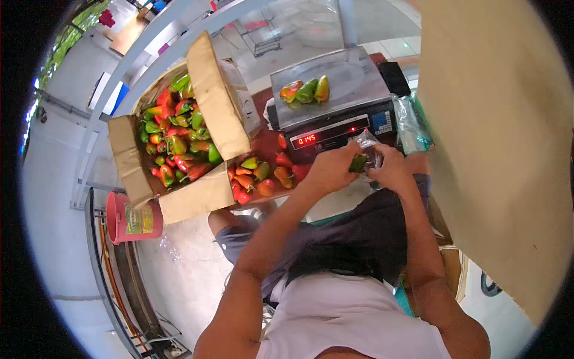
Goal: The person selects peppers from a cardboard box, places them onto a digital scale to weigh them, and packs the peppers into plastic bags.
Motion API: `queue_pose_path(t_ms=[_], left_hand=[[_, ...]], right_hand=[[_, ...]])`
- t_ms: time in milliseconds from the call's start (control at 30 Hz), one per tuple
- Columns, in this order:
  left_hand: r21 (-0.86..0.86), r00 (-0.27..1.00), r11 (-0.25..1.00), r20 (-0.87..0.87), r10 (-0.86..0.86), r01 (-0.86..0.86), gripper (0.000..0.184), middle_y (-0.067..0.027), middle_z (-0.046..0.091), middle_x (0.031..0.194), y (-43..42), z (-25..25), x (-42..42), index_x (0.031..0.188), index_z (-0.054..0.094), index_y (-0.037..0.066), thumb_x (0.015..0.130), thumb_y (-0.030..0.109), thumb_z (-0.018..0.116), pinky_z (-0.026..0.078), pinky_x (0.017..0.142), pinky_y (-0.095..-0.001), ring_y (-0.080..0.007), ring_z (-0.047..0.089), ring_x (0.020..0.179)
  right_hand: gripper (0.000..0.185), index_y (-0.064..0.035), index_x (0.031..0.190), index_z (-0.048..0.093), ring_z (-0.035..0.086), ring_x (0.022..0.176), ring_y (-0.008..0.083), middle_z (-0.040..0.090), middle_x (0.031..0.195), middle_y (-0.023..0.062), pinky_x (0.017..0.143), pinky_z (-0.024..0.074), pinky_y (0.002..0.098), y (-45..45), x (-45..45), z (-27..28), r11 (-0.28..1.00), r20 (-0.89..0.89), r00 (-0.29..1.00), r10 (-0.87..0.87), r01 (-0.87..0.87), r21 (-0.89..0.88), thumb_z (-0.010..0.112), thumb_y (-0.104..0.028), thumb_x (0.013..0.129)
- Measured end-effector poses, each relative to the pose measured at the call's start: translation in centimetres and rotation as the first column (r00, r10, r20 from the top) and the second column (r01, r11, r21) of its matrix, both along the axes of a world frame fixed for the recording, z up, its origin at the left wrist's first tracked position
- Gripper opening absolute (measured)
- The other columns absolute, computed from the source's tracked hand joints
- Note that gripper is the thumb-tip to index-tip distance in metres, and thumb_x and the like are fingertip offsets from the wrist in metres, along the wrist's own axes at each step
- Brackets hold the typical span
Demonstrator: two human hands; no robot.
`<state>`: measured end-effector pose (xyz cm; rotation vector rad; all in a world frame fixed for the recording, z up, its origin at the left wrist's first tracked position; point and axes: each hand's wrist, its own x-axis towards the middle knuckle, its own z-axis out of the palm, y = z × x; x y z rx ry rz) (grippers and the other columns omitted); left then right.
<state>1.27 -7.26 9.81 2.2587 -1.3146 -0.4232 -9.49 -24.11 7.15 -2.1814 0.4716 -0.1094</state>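
My left hand (332,169) is closed on a green pepper (358,163) in front of the scale. My right hand (393,170) grips a clear plastic bag (371,153) right beside it. Whether the pepper is partly inside the bag I cannot tell. Just beyond my hands stands a digital scale (335,133) showing 0.145 in red. On its metal pan (350,69) lie an orange-red pepper (291,91), a green pepper (308,91) and a yellow-green pepper (323,88). Loose red, orange and green peppers (260,171) lie left of the scale.
An open cardboard box (218,102) full of red and green peppers stands at the left. Below it is a pink bucket (143,221). More clear plastic bags (411,122) lie right of the scale. A large cardboard sheet (496,137) rises at the right.
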Motion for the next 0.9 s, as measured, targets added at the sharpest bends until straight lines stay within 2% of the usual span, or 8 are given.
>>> queue_pose_path(t_ms=[100, 233, 500, 633, 700, 733, 800, 900], left_hand=[[0.136, 0.973, 0.983, 0.181, -0.146, 0.122, 0.03, -0.0179, 0.069, 0.102, -0.2, -1.2, 2.6, 0.102, 0.067, 0.007, 0.077, 0.022, 0.075, 0.055, 0.08, -0.0473, -0.0384, 0.067, 0.093], [-0.271, 0.84, 0.938, 0.437, 0.321, -0.218, 0.021, -0.0198, 0.069, 0.103, -1.1, 1.9, 12.7, 0.101, 0.072, 0.011, 0.082, 0.019, 0.071, 0.053, 0.09, -0.0465, -0.0384, 0.067, 0.099], [0.118, 0.776, 0.799, 0.36, 0.518, -0.589, 0.059, -0.0221, 0.061, 0.126, -1.7, -1.2, 19.5, 0.122, 0.069, 0.017, 0.07, 0.041, 0.08, 0.053, 0.096, -0.0464, -0.0403, 0.061, 0.115], [-0.138, 0.728, 0.763, -0.447, 0.521, -0.631, 0.058, -0.0185, 0.065, 0.125, 1.8, 3.0, 13.3, 0.124, 0.065, 0.006, 0.078, 0.04, 0.075, 0.056, 0.089, -0.0474, -0.0334, 0.066, 0.11], [-0.284, 0.427, 0.697, -0.904, 0.035, -0.658, 0.056, -0.0145, 0.066, 0.121, 3.6, 1.9, 8.2, 0.125, 0.062, 0.0, 0.084, 0.038, 0.068, 0.058, 0.084, -0.0482, -0.0286, 0.067, 0.106], [-0.347, 0.221, 0.704, -0.938, -0.268, -0.619, 0.055, -0.0127, 0.066, 0.12, 4.2, 0.9, 5.9, 0.127, 0.06, -0.001, 0.087, 0.036, 0.064, 0.058, 0.082, -0.0487, -0.0268, 0.067, 0.106], [-0.3, 0.158, 0.769, -0.954, -0.256, -0.565, 0.056, -0.0122, 0.067, 0.115, 3.8, -1.2, 2.7, 0.13, 0.057, 0.0, 0.089, 0.038, 0.059, 0.057, 0.083, -0.0481, -0.0259, 0.066, 0.104], [0.06, 0.181, 0.973, -0.978, 0.102, -0.221, 0.053, -0.0111, 0.066, 0.115, 3.2, -4.7, 3.1, 0.131, 0.055, 0.003, 0.091, 0.038, 0.057, 0.056, 0.086, -0.0473, -0.0249, 0.065, 0.106]], right_hand=[[0.054, -0.0045, 0.116, 0.068, 0.066, 0.109, 0.0376, 0.068, 0.117, 0.0217, 0.095, 0.0531, 0.0421, 1.2, 1.0, -0.9, 0.999, 0.102, 0.994, 0.048, -0.048, 0.002, 0.079, -0.013, 0.064], [0.059, -0.0007, 0.12, 0.067, 0.067, 0.109, 0.0362, 0.068, 0.119, 0.0216, 0.097, 0.0521, 0.0399, 1.9, 1.7, -3.3, 0.997, 0.036, 0.997, 0.068, -0.066, -0.047, 0.079, -0.013, 0.064], [0.069, -0.0007, 0.132, 0.062, 0.064, 0.119, 0.0316, 0.063, 0.133, 0.0205, 0.103, 0.0488, 0.0359, 1.7, 3.1, -2.0, 0.996, 0.118, 0.989, 0.083, -0.081, -0.026, 0.08, -0.013, 0.066], [0.071, -0.0028, 0.134, 0.061, 0.06, 0.125, 0.0325, 0.061, 0.137, 0.0201, 0.108, 0.0466, 0.0371, -0.5, 2.0, -2.3, 0.996, 0.118, 0.99, 0.08, -0.085, 0.038, 0.079, -0.015, 0.067], [0.072, -0.0035, 0.136, 0.06, 0.059, 0.127, 0.0321, 0.06, 0.139, 0.0194, 0.108, 0.0459, 0.0369, -0.6, 1.7, -2.4, 0.993, 0.124, 0.988, 0.09, -0.099, 0.067, 0.079, -0.014, 0.067], [0.073, -0.0037, 0.136, 0.059, 0.059, 0.127, 0.0321, 0.059, 0.139, 0.0194, 0.109, 0.0456, 0.037, -0.4, 1.4, -2.1, 0.992, 0.135, 0.986, 0.096, -0.107, 0.073, 0.079, -0.013, 0.067], [0.074, -0.004, 0.137, 0.059, 0.058, 0.129, 0.0321, 0.057, 0.141, 0.0193, 0.11, 0.045, 0.0371, 0.0, 1.2, -1.2, 0.988, 0.167, 0.979, 0.121, -0.135, 0.075, 0.079, -0.011, 0.066], [0.078, -0.0039, 0.14, 0.055, 0.056, 0.13, 0.0332, 0.054, 0.144, 0.0196, 0.111, 0.0438, 0.0375, 0.0, 0.7, -0.8, 0.987, 0.129, 0.978, 0.162, -0.161, -0.021, 0.077, -0.007, 0.065]])
